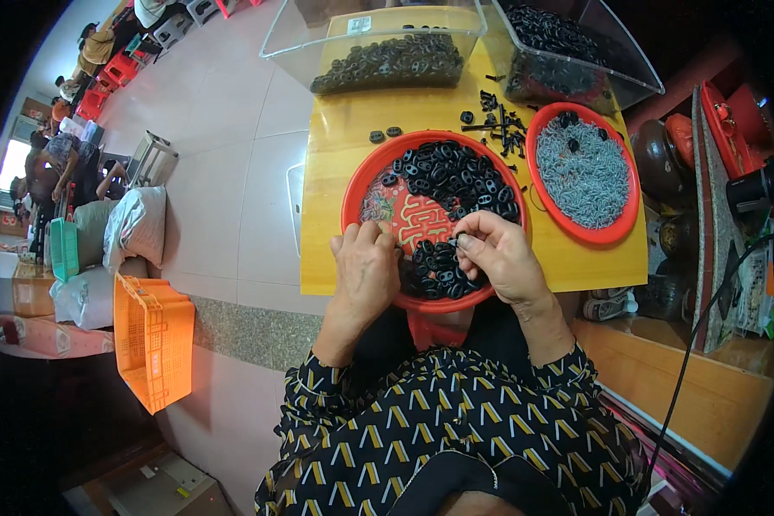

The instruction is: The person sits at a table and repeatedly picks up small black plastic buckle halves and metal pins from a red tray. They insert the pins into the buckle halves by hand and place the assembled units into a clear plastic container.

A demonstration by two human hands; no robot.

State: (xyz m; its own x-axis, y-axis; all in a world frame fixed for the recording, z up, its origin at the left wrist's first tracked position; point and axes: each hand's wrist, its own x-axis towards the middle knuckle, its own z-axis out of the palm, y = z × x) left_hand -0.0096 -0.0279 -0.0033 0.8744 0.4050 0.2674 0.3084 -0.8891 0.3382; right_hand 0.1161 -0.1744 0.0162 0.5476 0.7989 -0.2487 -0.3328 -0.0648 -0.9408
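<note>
Over the left side of a round red tray (349,202) is my left hand (366,262), its fingers curled closed; what they hold, if anything, is hidden. My right hand (500,258) is over the tray's right side, thumb and forefinger pinching a small black plastic piece (462,236). Many black oval two-holed plastic pieces (464,176) lie heaped along the tray's far and right sides. Another heap of black pieces (436,268) is between my hands at the near side. A few thin silvery bits (376,205) rest at the tray's left, and its red-and-gold patterned bottom shows in the middle.
A second red tray (635,198) holds many small silvery metal pieces (580,176). Clear bins (370,39) (636,73) of black parts stand at the yellow table's (327,163) far edge. Black pegs (506,129) lie scattered between. An orange crate (155,344) is left; people (60,163) sit far off.
</note>
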